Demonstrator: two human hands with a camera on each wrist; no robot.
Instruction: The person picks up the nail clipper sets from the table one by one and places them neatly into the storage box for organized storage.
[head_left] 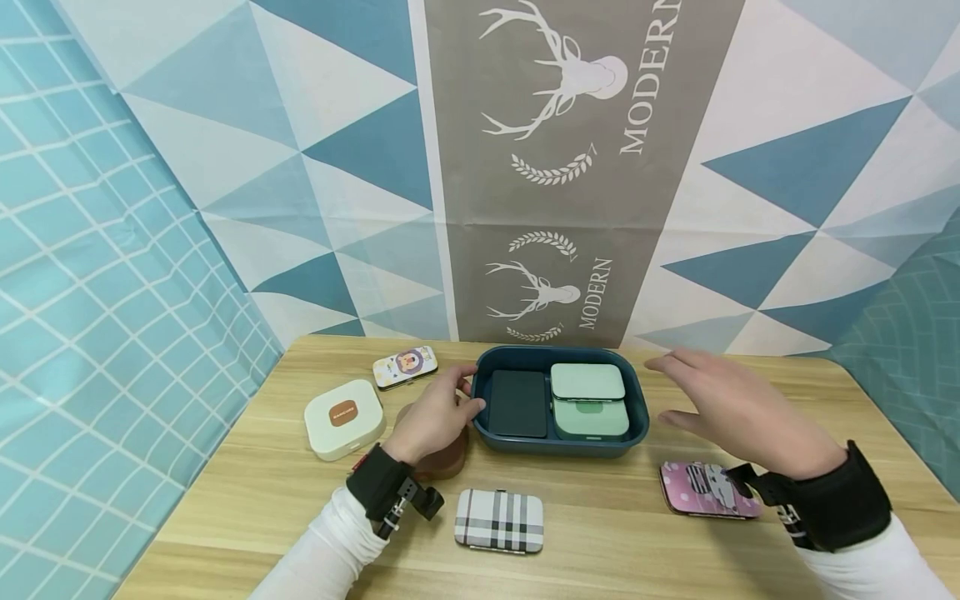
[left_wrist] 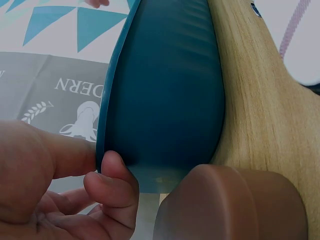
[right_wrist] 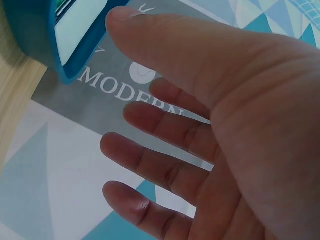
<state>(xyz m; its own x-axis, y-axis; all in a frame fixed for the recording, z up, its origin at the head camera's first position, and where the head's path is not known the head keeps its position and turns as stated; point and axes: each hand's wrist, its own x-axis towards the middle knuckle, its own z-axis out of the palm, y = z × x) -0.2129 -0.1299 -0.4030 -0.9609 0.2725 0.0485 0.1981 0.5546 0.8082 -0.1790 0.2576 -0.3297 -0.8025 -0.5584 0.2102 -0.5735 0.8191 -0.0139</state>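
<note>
Has the bin point(head_left: 558, 447), deep blue and upright, between both hands on the counter point(head_left: 600, 525), near its far edge. Pinches the rim at the bin's left end with the left hand point(head_left: 437, 414), thumb and fingers bent in close on the wall. Holds the right hand point(head_left: 731, 404) well open and bare of any load, fingers spread apart and thumb out, just beside the bin's right end, with a gap visible in the head view.

Has a black box point(head_left: 518, 403) flat inside the bin, just right of the left hand. Has a white tin point(head_left: 587, 381) and a green box point(head_left: 591, 419) at the bin's other end, nearer the right hand, with the tin farther back; cannot tell from here whether the two overlap.

Hides part of a brown box point(head_left: 446, 461) beneath the left hand and wrist. Shows a cream box point(head_left: 345, 418) with a brown label left of the left hand, and a printed tin point(head_left: 405, 367) beyond, slightly left of the same hand. Shows a plaid tin point(head_left: 498, 522) nearer than the left hand and to its right, and a pink tin point(head_left: 705, 490) below the right hand, partly behind the wrist gear. Faces a cloth point(head_left: 525, 200) beyond both hands, printed with deer heads, "MODERN" and triangles.
</note>
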